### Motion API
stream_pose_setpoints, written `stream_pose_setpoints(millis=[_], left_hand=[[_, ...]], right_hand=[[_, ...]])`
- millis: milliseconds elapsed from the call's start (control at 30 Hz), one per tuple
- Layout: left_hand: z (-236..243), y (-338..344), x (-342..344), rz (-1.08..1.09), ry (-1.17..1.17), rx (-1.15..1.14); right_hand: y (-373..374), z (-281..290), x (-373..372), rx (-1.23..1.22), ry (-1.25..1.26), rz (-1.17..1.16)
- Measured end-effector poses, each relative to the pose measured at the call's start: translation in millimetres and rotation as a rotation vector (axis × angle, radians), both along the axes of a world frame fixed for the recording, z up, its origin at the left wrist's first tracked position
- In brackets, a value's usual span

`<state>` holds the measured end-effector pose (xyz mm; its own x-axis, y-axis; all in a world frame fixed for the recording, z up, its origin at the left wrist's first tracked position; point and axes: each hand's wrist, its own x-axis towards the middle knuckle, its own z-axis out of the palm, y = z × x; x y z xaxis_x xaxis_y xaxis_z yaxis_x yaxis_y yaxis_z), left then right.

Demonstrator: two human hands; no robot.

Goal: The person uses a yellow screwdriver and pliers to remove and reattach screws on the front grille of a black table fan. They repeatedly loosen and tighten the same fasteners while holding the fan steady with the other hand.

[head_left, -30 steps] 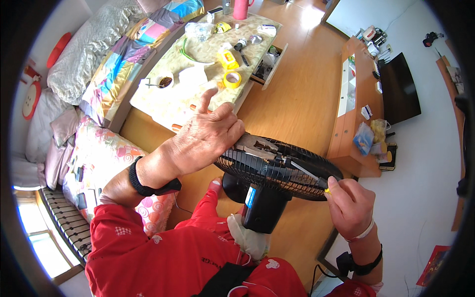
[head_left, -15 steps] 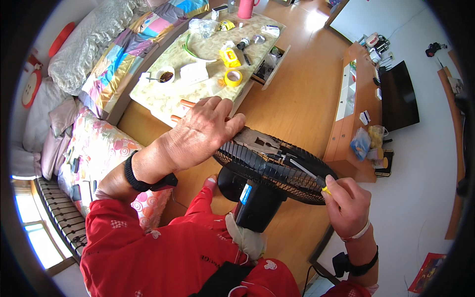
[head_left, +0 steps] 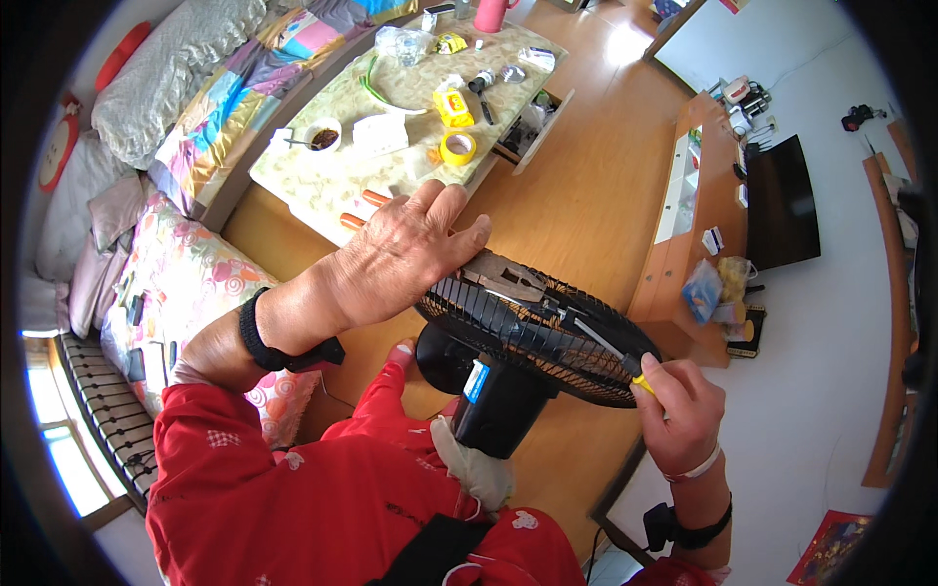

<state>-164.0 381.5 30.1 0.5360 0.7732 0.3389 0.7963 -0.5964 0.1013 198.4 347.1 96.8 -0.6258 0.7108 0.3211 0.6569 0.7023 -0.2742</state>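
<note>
My left hand (head_left: 391,256) is wrapped round a pair of pliers (head_left: 506,279); their orange handle ends stick out past my fingers. The metal jaws lie at the upper edge of a black fan (head_left: 469,317), by its wire grille. In my right hand (head_left: 684,410) is a screwdriver (head_left: 598,337), gripped by its yellow handle. Its shaft slants up and left across the grille, with its tip close to the plier jaws. The fan's black body tilts toward my lap, and its round base is on the far left side. What the jaws grip is too small to tell.
Ahead stands a marbled table (head_left: 322,181) with a bowl (head_left: 322,135), yellow tape (head_left: 457,148), a pink jug (head_left: 491,14) and an open drawer (head_left: 532,137). A patterned cushion (head_left: 186,283) is at left. A wooden cabinet (head_left: 664,278) with a television (head_left: 784,205) stands right.
The view has shifted slightly. Both hands keep their grips on the pliers and the screwdriver, with little visible movement at the fan.
</note>
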Motion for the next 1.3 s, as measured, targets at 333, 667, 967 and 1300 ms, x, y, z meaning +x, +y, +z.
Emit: stream_pose_setpoints(millis=[333, 667, 967, 1300], left_hand=[[-9.3, -4.0, -4.3, -0.012, 0.015, -0.072], [-19.3, -20.7, -14.4, 0.045, -0.291, -0.180], [-57.2, -99.6, -14.0, 0.213, -0.988, -0.623], [-70.5, -158.5, 29.0, 0.124, -0.897, -0.612]], right_hand=[[0.3, 0.4, -1.3, -0.012, 0.003, 0.002], [0.6, -3.7, 0.4, -0.020, 0.034, 0.003], [5.3, -13.9, 5.0, -0.016, 0.067, -0.020], [2.2, -9.7, 24.4, 0.002, 0.031, -0.042]])
